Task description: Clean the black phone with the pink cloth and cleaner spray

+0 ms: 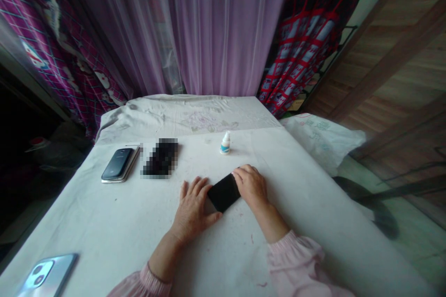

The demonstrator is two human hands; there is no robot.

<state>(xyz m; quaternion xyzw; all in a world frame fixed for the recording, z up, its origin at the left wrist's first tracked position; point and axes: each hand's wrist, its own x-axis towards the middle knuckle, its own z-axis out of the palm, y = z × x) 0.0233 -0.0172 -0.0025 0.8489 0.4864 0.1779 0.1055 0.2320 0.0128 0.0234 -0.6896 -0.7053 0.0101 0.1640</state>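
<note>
A flat black rectangle [223, 192], maybe a cloth or a phone, lies on the white-covered table [104, 209] between my hands. My left hand [192, 209] rests flat with fingers stretched, its thumb at the rectangle's near edge. My right hand [251, 186] lies over the rectangle's right end, fingers curled down on it. A small white dropper bottle [225, 143] with a blue label stands upright just beyond the hands.
A dark phone [118, 164] lies at the left, with a blurred dark object [160, 158] beside it. A light blue phone [47, 276] lies face down at the near left corner. Purple curtains hang behind the table. A fan base stands on the floor to the right.
</note>
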